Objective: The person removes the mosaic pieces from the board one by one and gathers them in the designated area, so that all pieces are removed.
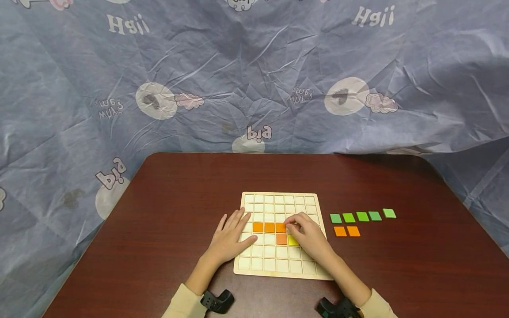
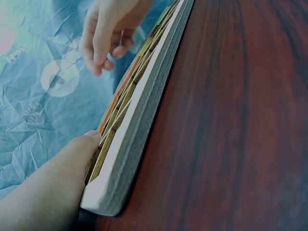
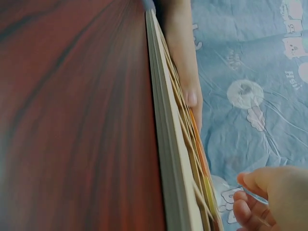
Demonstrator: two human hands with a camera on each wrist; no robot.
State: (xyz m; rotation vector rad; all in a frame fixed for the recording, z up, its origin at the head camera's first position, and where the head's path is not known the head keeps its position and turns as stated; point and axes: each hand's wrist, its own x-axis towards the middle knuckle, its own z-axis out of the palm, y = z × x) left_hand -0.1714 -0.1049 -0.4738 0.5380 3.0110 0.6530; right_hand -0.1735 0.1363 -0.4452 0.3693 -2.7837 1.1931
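Note:
A pale wooden grid board (image 1: 282,276) lies on the table. My left hand (image 1: 228,238) rests on its left edge with fingers spread; in the left wrist view its thumb (image 2: 77,154) lies along the board's rim. Three orange square tiles (image 1: 269,227) sit in one row of cells. Below them are a darker orange tile (image 1: 281,239) and a yellow tile (image 1: 293,240), partly under my right hand (image 1: 310,236). That hand is above the board, fingers loosely curled beside the rightmost orange tile. A gap shows between thumb and fingers in the right wrist view, with no tile visible there.
Right of the board, several green tiles (image 1: 362,216) lie in a row, with two orange tiles (image 1: 347,231) in front. The dark red-brown table (image 1: 191,190) extends around the board. A blue-grey printed cloth (image 1: 254,66) hangs behind it.

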